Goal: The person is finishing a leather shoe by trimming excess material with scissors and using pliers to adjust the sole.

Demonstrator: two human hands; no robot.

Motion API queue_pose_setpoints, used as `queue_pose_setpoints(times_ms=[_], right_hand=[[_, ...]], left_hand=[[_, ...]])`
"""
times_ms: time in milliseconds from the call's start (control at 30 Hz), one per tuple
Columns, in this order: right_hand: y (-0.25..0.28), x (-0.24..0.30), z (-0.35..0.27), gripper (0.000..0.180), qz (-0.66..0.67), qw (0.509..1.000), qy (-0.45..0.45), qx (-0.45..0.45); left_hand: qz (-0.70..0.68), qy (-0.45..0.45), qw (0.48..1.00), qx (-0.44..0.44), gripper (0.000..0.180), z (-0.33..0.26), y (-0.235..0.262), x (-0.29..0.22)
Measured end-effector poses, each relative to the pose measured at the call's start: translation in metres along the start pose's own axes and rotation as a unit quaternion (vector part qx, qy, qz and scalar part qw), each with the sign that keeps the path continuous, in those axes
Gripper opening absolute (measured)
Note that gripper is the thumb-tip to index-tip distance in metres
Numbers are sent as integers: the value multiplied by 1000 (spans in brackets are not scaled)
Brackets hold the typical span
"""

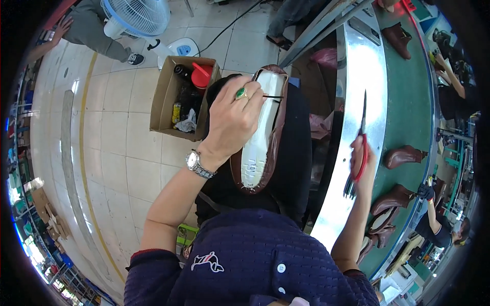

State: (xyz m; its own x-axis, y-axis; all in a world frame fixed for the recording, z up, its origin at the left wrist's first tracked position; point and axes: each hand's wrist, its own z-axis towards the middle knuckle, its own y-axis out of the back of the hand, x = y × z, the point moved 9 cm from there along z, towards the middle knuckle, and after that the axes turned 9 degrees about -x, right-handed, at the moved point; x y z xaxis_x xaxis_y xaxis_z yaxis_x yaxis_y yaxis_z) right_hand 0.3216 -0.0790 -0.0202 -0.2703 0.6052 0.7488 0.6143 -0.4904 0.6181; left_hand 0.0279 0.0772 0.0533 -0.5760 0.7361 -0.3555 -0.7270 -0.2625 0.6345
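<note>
- Nearest to you, your left hand [232, 120] held a shoe [263, 132] sole-up over your dark lap, fingers [250, 99] curled around its toe end and pressed on the pale sole; a green ring and a wristwatch [196, 164] showed on that hand.
- The shoe had a brown upper edge around a whitish sole. It looked light but fairly stiff along the sole, with softer leather at the sides, so a grip across the sole's width, as you had it, seemed the steady place to hold; the smooth sole could slip if pinched only at its tip.
- A thin dark thread or strand [273, 96] stuck out just beside your fingertips.
- Your right hand [361, 158] was closed around red-handled scissors [361, 137], the blades pointing up and away, well apart from the shoe.
- Beyond that hand ran a counter [357, 76] with a shiny metal rim and a green belt carrying brown boots [403, 155].
- To your left on the tiled floor stood a cardboard box [166, 97] of bottles and a red lid.
- Farther off stood a white fan [138, 18], and other people's hands and legs showed at the edges.
</note>
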Motion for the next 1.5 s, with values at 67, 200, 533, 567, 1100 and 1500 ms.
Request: queue_pose_setpoints(times_ms=[67,200,533,567,1100,1500], right_hand=[[31,-33,58,58,-113,990,51,-67],[40,-59,121,54,-337,924,89,-156],[31,-62,137,47,-352,897,158,-216],[4,-49,135,47,-325,909,172,-198],[48,-130,-23,59,-345,876,101,-322],[66,-150,-18,40,-203,958,-1,-201]], left_hand=[[-19,-27,998,-56,13,-1,9,-3],[3,-27,978,-205,8,28,74,-14],[126,389,909,-86,39,-126,98,301],[391,212,895,38,47,-161,112,334],[-176,356,910,121,32,-100,-2,8],[-223,-63,900,370,60,72,-154,-49]])
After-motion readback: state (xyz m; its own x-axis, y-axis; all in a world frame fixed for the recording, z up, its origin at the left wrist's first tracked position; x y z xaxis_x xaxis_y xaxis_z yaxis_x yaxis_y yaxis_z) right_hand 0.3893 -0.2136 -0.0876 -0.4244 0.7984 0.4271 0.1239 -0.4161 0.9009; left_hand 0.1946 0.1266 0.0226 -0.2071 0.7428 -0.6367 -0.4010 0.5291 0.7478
